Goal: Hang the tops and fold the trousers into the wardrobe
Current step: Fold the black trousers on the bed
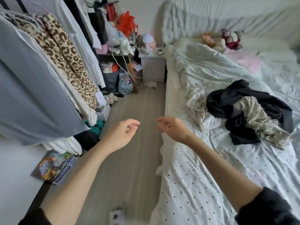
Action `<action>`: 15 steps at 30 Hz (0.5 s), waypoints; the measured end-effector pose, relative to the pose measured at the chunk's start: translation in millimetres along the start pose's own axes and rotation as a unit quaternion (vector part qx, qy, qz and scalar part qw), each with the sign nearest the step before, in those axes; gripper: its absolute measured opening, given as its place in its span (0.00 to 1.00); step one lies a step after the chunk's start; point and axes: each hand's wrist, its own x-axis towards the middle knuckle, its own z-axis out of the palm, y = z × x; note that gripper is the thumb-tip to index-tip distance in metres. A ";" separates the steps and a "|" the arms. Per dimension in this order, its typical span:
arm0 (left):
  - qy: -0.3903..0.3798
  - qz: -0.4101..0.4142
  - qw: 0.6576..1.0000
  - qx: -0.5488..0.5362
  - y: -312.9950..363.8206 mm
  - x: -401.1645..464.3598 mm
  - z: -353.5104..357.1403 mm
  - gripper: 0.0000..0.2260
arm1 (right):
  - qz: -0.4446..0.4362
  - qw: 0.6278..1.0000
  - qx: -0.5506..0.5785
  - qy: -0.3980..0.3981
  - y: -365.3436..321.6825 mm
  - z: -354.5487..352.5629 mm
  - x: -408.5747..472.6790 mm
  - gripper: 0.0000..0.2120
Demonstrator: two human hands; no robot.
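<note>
clothes pile (248,114): heaped on the bed (203,184), right of centre, well apart from both hands; black garment (243,96) tangled with a pale floral piece (258,120) and a cream one (196,106); tops or trousers, cannot tell while bunched.
wardrobe rail (48,62): open hanging space at left, already crowded; grey garment (29,98), leopard-print piece (68,62), white items hanging close together.
left hand (123,135): in the air over the floor (129,159), fingers loosely curled, holding nothing.
right hand (173,129): at the bed's near edge, fingers (162,120) relaxed and slightly curled, empty; not touching the sheet as far as visible.
step: probably reaching toward the pile for the next garment; nothing gripped yet.
risk 1: tangled heap, so grabbing the black piece likely drags the floral one along and off the bed onto the floor.
risk 2: packed rail, so pushing in another hanger could knock a neighbour down.
risk 3: no hanger visible near the hands; may need fetching first.
surroundings: cluttered shelf (120,51) and nightstand (153,69) at the far end, book (53,166) on the floor by the rail, slipper (116,215) underfoot, a trip hazard.
</note>
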 end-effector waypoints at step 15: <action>-0.228 0.204 0.952 0.027 3.9 238.2 -26.4 0.10 | 0.227 0.933 0.096 0.261 10.3 -24.4 95.1 0.14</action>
